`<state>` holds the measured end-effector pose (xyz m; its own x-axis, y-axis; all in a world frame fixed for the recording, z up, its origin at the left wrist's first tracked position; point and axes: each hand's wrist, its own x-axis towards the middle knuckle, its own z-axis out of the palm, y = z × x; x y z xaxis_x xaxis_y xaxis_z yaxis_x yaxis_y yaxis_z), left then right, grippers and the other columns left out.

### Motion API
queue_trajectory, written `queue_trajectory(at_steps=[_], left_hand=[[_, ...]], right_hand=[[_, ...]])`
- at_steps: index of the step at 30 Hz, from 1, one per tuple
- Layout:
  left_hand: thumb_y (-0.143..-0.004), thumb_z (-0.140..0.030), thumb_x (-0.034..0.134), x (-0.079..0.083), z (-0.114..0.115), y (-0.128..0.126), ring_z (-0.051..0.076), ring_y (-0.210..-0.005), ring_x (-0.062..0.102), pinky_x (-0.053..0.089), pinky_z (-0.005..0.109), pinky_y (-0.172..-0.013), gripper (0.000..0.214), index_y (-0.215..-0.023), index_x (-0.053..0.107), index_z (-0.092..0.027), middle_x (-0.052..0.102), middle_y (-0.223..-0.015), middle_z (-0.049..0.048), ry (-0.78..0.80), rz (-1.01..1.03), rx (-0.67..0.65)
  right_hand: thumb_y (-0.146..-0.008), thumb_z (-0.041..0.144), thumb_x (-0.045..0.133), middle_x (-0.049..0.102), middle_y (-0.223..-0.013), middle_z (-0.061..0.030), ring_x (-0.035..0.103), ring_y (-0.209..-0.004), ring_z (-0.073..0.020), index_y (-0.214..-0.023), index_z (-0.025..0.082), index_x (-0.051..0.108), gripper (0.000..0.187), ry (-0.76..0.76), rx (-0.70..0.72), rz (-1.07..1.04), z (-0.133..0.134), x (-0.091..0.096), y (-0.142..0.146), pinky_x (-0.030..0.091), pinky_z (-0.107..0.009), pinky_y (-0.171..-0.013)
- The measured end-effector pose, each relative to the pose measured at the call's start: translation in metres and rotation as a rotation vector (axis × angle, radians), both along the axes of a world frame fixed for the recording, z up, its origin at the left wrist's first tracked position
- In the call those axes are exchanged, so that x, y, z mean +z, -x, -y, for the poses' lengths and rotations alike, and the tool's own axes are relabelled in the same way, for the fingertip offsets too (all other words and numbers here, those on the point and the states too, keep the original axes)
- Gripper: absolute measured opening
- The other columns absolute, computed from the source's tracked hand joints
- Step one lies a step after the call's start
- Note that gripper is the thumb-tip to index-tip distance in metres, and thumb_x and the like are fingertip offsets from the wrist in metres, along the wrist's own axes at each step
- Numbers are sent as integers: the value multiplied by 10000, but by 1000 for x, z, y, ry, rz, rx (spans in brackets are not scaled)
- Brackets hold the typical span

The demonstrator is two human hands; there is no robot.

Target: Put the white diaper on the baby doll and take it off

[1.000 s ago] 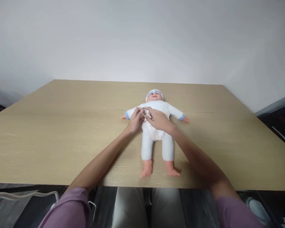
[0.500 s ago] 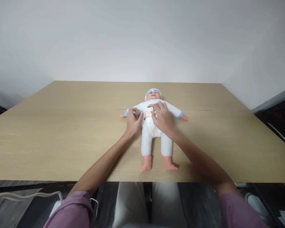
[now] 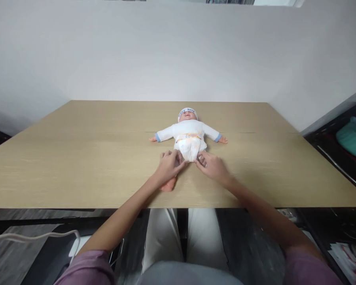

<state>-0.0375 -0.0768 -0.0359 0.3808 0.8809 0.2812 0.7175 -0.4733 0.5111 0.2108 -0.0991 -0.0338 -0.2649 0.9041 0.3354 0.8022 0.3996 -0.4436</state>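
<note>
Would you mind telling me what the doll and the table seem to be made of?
The doll: smooth pinkish hands suggest matte vinyl or plastic; its white top looks like soft creased fabric. The table: fine straight grain and low sheen suggest wood-look laminate or veneer.

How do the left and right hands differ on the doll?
The left hand covers one leg of the doll, a foot showing beneath it; the right hand hides its leg and foot entirely. The left hand angles rightward, the right hand leftward. Both touch the lower edge of the diaper.
</note>
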Motion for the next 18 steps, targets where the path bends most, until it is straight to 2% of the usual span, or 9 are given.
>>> queue_trajectory(at_steps=[4, 8, 11, 14, 16, 18], left_hand=[[-1015, -558, 701, -3, -16, -5, 296, -925, 584, 384, 458, -943, 371, -878, 560, -244, 701, -812, 29, 8, 14, -11], [-1015, -492, 692, -5, -25, -3, 285, -901, 578, 429, 445, -920, 378, -773, 542, -244, 647, -752, 26, 0, 75, -60], [-1029, -449, 668, -8, -29, 1, 281, -1018, 616, 478, 443, -971, 286, -850, 610, -234, 695, -995, 67, -38, 168, -122], [-1035, -430, 666, -10, -30, 4, 290, -1191, 623, 498, 447, -1065, 227, -945, 660, -222, 658, -1273, 112, -57, 253, -155], [-1041, -406, 655, -10, -30, 4, 292, -1237, 619, 498, 450, -1097, 196, -976, 670, -222, 649, -1330, 117, -51, 279, -162], [-1045, -391, 644, -9, -29, 3, 292, -1224, 621, 495, 457, -1098, 174, -987, 668, -228, 673, -1300, 108, -46, 281, -171]], right_hand=[[-1040, 378, 722, 730, -902, -28, 670, -780, -212, -930, 230, 630, 206, -11, 8, 50, -7, 1, 12, 396, -323, -683], [-1042, 297, 694, 748, -1068, -52, 689, -852, -218, -998, 231, 678, 81, -15, 8, 17, -7, 0, 18, 429, -329, -717], [-1045, 353, 701, 736, -1180, -63, 711, -925, -240, -1076, 245, 709, 112, -22, -20, -13, -7, -2, 20, 475, -346, -749], [-1035, 407, 720, 715, -1283, -84, 727, -1004, -271, -1154, 246, 706, 201, -30, -46, -39, -6, -5, 23, 521, -375, -796], [-1036, 403, 710, 701, -1348, -105, 726, -1082, -295, -1187, 242, 687, 222, -37, -36, -53, -5, -7, 24, 544, -397, -846], [-1045, 404, 686, 708, -1350, -116, 716, -1139, -315, -1197, 243, 664, 222, -40, -13, -69, -4, -7, 25, 553, -418, -893]])
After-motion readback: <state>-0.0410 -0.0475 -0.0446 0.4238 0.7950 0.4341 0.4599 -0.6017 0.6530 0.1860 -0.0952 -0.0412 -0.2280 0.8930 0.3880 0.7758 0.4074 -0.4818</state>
